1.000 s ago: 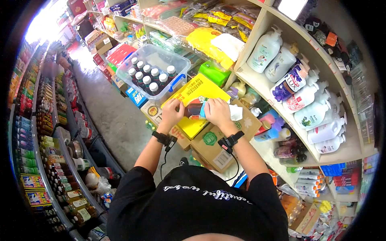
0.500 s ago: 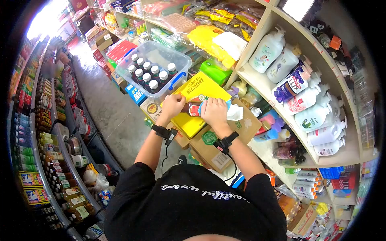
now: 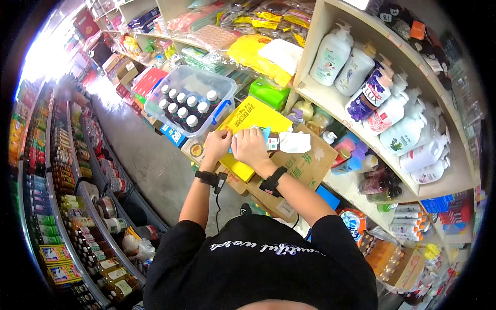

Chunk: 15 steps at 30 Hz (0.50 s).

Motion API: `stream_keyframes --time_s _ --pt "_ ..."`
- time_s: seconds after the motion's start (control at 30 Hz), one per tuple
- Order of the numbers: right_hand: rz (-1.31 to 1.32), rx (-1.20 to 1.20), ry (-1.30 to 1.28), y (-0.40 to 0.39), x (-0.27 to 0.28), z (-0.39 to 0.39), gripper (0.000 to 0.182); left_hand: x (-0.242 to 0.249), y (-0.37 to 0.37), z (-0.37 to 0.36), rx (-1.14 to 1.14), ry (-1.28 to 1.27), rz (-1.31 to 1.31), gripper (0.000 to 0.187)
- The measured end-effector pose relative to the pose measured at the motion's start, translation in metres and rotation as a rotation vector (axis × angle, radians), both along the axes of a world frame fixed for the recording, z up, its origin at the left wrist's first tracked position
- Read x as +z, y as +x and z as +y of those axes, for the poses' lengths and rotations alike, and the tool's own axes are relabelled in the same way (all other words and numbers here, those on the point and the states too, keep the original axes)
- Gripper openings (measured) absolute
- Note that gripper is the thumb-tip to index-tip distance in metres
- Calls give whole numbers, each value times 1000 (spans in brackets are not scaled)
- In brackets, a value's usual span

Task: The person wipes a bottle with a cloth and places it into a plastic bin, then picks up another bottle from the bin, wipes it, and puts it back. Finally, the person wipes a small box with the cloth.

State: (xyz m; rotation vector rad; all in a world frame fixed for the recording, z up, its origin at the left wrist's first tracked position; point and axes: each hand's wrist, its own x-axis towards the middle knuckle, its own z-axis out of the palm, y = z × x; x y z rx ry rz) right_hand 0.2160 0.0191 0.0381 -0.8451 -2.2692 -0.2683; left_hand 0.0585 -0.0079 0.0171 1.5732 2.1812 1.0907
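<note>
My left hand [image 3: 217, 146] is closed at the left end of a dark bottle [image 3: 273, 141]; the cap end is hidden in its fingers. Wrapped around the bottle beside it is my right hand [image 3: 250, 149], with a light-blue cloth or wipe [image 3: 266, 133] showing past its fingers. The bottle lies sideways above a yellow box [image 3: 261, 112], and its labelled lower part sticks out on the right. A crumpled white tissue [image 3: 295, 142] is just right of the bottle, over a cardboard box [image 3: 310, 168].
A clear plastic bin [image 3: 226, 88] with several white-capped dark bottles [image 3: 192, 121] stands beyond my left hand. Pump bottles [image 3: 330, 56] fill the shelf on the right. A green package [image 3: 269, 93] is behind the yellow box. Stocked shelves [image 3: 95, 206] line the left, across a grey floor [image 3: 155, 155].
My right hand has slid left along the bottle, close to my left hand, uncovering the bottle's right end. The camera view has shifted slightly.
</note>
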Motion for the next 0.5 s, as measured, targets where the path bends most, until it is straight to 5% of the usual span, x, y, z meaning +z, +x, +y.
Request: stream_keyframes --time_s 0.2,0.5 --pt "-4 196 -66 32 4 12 28 -1 -8 -2 -65 -12 -78 39" --pt "130 55 -181 88 5 31 19 -2 -7 -6 -88 17 -96 38"
